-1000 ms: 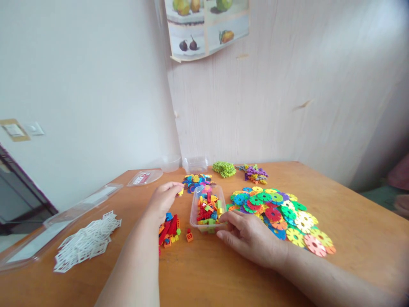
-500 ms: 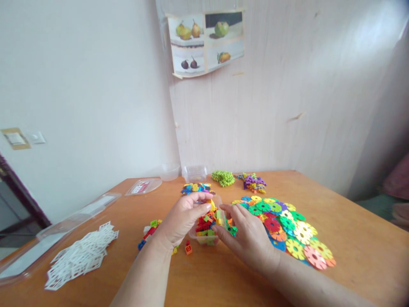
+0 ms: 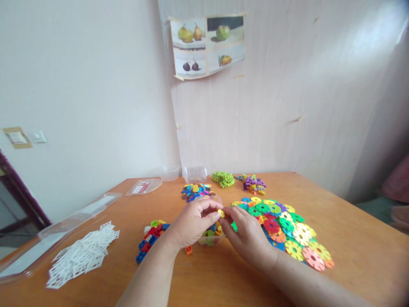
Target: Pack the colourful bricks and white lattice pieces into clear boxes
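Note:
A small yellow toy brick (image 3: 220, 212) sits between the fingertips of both hands, above a clear plastic tub (image 3: 211, 242). My left hand (image 3: 194, 219) pinches it with thumb and fingers from the left. From the right, the thumb and forefinger of my right hand (image 3: 247, 232) close on the same brick. Mixed coloured bricks (image 3: 209, 233) lie in the tub, partly hidden by the hands. Beside my left wrist is a pile of red, blue and yellow bricks (image 3: 150, 238). A lone orange brick (image 3: 188, 250) lies on the table just below the left hand.
Colourful notched discs (image 3: 287, 230) spread over the right side. White lattice pieces (image 3: 84, 256) lie at left, near long clear lids (image 3: 60, 234). Farther back are small coloured pieces (image 3: 196, 192), green pieces (image 3: 223, 179), purple pieces (image 3: 254, 183) and clear containers (image 3: 195, 174).
My hands have come together, and the yellow brick has moved right and slightly down. My right fingers have closed in on it. The left hand shifted right, uncovering more of the brick pile.

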